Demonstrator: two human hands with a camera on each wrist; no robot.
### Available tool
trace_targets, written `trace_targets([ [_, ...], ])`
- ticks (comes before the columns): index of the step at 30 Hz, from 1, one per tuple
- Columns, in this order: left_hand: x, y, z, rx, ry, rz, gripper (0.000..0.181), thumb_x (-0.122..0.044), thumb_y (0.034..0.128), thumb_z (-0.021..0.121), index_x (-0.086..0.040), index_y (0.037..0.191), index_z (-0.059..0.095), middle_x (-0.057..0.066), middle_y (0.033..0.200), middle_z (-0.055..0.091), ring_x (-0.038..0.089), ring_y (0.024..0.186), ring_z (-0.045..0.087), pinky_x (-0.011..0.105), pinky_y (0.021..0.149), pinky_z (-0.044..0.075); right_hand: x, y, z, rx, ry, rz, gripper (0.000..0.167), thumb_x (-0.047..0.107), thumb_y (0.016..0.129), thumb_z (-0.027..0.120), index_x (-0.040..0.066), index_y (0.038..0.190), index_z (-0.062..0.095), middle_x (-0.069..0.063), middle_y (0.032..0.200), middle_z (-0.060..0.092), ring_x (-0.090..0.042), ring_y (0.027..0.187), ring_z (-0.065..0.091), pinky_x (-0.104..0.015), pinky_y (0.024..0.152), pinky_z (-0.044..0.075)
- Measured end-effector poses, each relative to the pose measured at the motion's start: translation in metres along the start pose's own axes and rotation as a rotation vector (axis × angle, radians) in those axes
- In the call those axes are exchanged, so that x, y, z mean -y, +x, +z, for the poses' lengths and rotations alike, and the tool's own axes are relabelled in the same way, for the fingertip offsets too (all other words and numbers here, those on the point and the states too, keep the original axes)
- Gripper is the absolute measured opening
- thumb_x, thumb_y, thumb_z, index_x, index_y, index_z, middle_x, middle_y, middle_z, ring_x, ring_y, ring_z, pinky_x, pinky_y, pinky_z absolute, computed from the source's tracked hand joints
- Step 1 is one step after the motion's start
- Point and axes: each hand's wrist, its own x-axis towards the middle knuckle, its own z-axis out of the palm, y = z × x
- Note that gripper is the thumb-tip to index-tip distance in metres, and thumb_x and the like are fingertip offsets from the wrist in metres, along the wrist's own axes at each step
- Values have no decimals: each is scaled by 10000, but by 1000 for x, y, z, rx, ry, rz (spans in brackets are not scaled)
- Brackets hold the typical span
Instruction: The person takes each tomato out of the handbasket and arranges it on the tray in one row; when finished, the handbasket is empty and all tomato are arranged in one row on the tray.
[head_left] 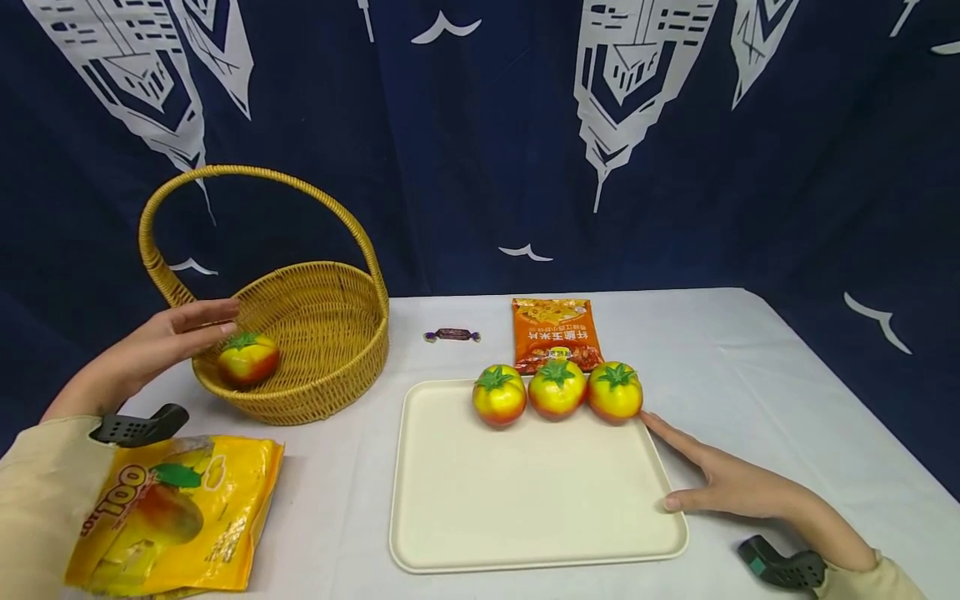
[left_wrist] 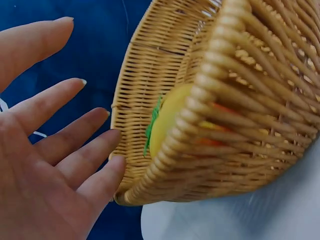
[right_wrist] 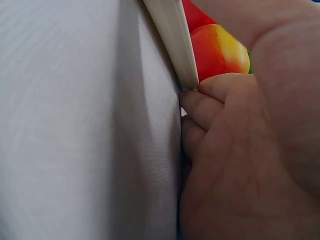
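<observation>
My left hand (head_left: 161,342) is held at the left rim of the wicker basket (head_left: 330,400), its fingers straight and apart. One red-and-yellow tomato (head_left: 243,364) with a green leafy top lies inside; in the left wrist view the weave partly hides this tomato (left_wrist: 171,117). My right hand (head_left: 738,483) rests at the right edge of the cream tray (head_left: 532,500), thumb touching the rim and fingers stretched toward the far corner. Along the tray's far edge sit three similar tomatoes: a left one (head_left: 498,400), a middle one (head_left: 557,392) and a right one (head_left: 615,396), close to my fingertips.
Behind the tray lies an orange snack bag (head_left: 551,329), with a small wrapped candy (head_left: 452,335) to its left. Below my left forearm is a yellow mango-print bag (head_left: 180,517). The basket's tall handle (head_left: 330,200) arches up before a dark blue curtain (head_left: 480,167).
</observation>
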Motion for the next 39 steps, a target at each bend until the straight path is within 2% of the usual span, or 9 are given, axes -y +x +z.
trace_targets([
  [3,2,1,0,29,18,4,622,-315,991,471,11,1455,216,251,1446,257,355,1216,315,652,956,247,0,0,0,-2,-3,3,911,285,812,731,160,1511,160,-247,1501,124,200,1232,59,-1,901,106],
  [11,4,5,7,52,55,54,589,-272,987,488,23,1436,247,243,1429,273,383,1216,314,640,957,265,1,-1,1,-3,-8,8,902,295,814,727,169,1510,167,-109,1530,132,185,1240,68,-12,908,108],
  [17,1,10,12,99,157,94,583,-231,968,526,55,1415,285,280,1379,328,432,1200,358,614,924,339,2,0,1,6,8,-2,901,272,817,728,146,1509,165,-216,1512,128,188,1235,64,-8,905,108],
  [22,-1,15,15,111,209,79,620,-245,934,584,52,1405,312,283,1341,370,412,1154,378,602,907,357,2,0,1,14,11,-3,907,261,817,728,135,1509,155,-234,1507,124,193,1222,57,-3,895,107],
  [27,-3,19,17,124,214,52,644,-224,902,629,54,1396,325,268,1304,382,395,1112,370,584,911,336,1,0,1,14,15,-5,904,254,821,725,138,1510,151,-242,1504,120,192,1223,55,-3,896,106],
  [33,-5,28,22,136,239,41,638,-218,894,639,62,1385,343,285,1268,404,405,1082,393,554,885,367,-1,-1,0,1,13,-10,892,244,824,723,132,1508,162,-266,1494,124,192,1236,64,-5,908,111],
  [39,-5,35,32,184,210,25,678,-232,895,637,53,1414,307,298,1299,382,408,1096,393,529,899,383,-1,-1,0,-5,2,4,890,260,825,722,160,1510,164,-238,1505,123,192,1236,59,-4,903,106],
])
